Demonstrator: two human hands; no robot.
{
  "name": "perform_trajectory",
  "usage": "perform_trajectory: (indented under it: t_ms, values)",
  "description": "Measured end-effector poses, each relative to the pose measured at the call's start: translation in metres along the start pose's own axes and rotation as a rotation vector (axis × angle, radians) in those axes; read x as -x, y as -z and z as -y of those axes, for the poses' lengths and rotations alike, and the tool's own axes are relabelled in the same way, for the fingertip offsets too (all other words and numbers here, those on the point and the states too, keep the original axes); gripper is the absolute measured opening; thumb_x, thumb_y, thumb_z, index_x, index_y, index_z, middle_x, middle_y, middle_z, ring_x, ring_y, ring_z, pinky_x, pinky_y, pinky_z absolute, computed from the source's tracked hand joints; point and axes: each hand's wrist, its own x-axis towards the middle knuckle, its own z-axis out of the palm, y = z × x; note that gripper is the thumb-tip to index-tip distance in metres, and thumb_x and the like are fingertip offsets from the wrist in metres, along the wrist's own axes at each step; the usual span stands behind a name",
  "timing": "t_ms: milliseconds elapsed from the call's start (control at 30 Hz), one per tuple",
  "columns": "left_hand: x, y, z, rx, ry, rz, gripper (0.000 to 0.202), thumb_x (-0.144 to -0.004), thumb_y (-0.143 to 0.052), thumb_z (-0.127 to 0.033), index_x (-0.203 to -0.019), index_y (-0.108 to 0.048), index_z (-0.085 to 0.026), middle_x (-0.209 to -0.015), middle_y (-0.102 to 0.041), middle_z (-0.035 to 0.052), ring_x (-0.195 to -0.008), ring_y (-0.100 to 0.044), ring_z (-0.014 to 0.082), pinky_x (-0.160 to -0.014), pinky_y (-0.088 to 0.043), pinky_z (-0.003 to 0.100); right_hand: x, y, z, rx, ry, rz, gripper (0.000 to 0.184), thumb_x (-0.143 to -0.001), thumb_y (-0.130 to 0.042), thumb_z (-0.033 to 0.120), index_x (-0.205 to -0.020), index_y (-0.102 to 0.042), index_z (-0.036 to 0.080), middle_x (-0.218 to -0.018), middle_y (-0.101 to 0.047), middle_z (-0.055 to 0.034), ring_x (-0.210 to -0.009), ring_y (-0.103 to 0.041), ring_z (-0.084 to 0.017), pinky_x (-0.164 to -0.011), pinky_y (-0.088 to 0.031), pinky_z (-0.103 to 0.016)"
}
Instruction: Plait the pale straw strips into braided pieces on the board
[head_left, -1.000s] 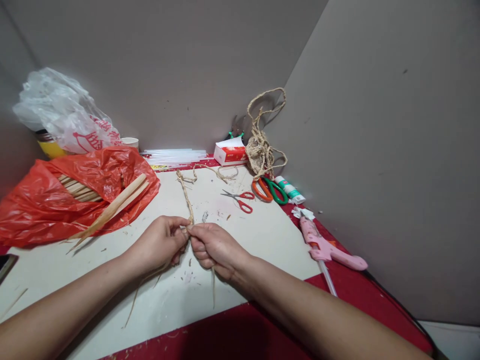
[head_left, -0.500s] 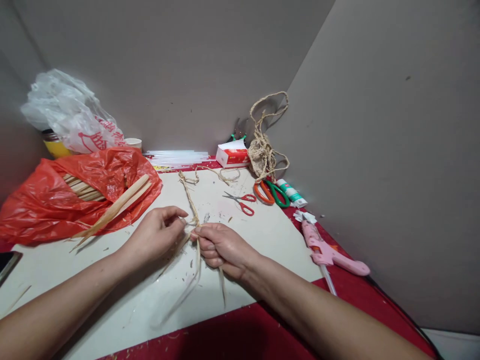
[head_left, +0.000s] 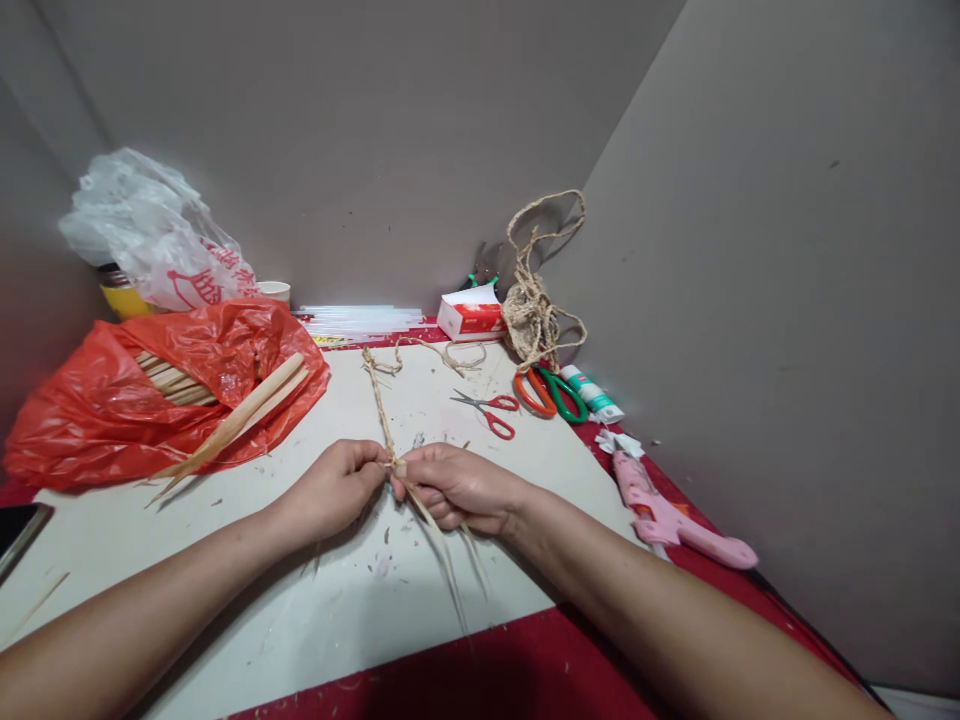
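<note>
A thin braided straw cord [head_left: 379, 400] runs down the white board to where both my hands meet at its lower end. My left hand [head_left: 336, 487] pinches the cord's end from the left, thumb against forefinger. From the right, my right hand [head_left: 457, 485] is closed on the same end, its fingers curled under. Loose straw strands [head_left: 442, 550] trail from my right hand toward the board's front edge. The fingertips nearly touch, and they hide part of the braid's end.
Small red-handled scissors [head_left: 495, 408] lie beyond my right hand. An orange plastic bag [head_left: 67, 400] with straw strips [head_left: 240, 415] is at left. Along the right stand a coil of straw rope [head_left: 529, 320], orange-and-green handles [head_left: 562, 397] and a pink glue gun [head_left: 667, 520].
My left hand has come in to the braid's end and its fingers have closed there. The loose strands have swung to the right. The view has shifted slightly.
</note>
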Motion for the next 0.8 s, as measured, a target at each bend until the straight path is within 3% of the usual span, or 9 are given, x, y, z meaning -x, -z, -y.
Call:
perform_trajectory:
  t_ms: [133, 367, 533, 800]
  values:
    - [-0.003, 0.001, 0.005, -0.065, -0.055, -0.010, 0.023, -0.077, -0.046, -0.030, -0.067, -0.060, -0.014, -0.056, -0.050, -0.0027, -0.050, -0.036, 0.0081, -0.049, -0.027, 0.020, 0.002, 0.000, 0.005, 0.230, 0.063, -0.042, 0.022, -0.084, -0.047, 0.031, -0.070, -0.054, 0.015, -0.041, -0.030, 0.0103, -0.032, -0.018, -0.004, -0.032, -0.013, -0.017]
    - [-0.004, -0.002, 0.005, 0.129, 0.069, 0.090, 0.031, -0.079, -0.049, -0.040, -0.069, -0.060, -0.013, -0.045, -0.033, -0.0078, -0.039, -0.020, 0.0046, -0.040, -0.014, 0.021, 0.006, -0.003, 0.013, 0.665, 0.189, -0.134, 0.026, -0.087, -0.043, 0.025, -0.069, -0.057, 0.012, -0.049, -0.035, 0.0066, -0.044, -0.028, -0.005, -0.043, -0.023, -0.018]
    - [-0.002, -0.002, -0.003, 0.218, 0.181, 0.072, 0.024, -0.075, -0.053, -0.037, -0.064, -0.055, -0.016, -0.039, -0.027, -0.0097, -0.034, -0.015, 0.0042, -0.036, -0.008, 0.022, 0.005, -0.005, 0.013, 0.850, 0.225, -0.165, 0.024, -0.086, -0.041, 0.021, -0.071, -0.058, 0.012, -0.058, -0.046, 0.0028, -0.055, -0.038, -0.008, -0.053, -0.032, -0.019]
    - [-0.005, -0.002, 0.004, 0.176, 0.164, 0.029, 0.020, -0.073, -0.052, -0.032, -0.062, -0.053, -0.016, -0.038, -0.029, -0.0098, -0.033, -0.017, 0.0033, -0.037, -0.009, 0.020, 0.016, -0.008, 0.025, 1.155, 0.245, -0.313, 0.021, -0.083, -0.046, 0.021, -0.068, -0.058, 0.014, -0.061, -0.053, -0.0011, -0.057, -0.040, -0.010, -0.055, -0.029, -0.022]
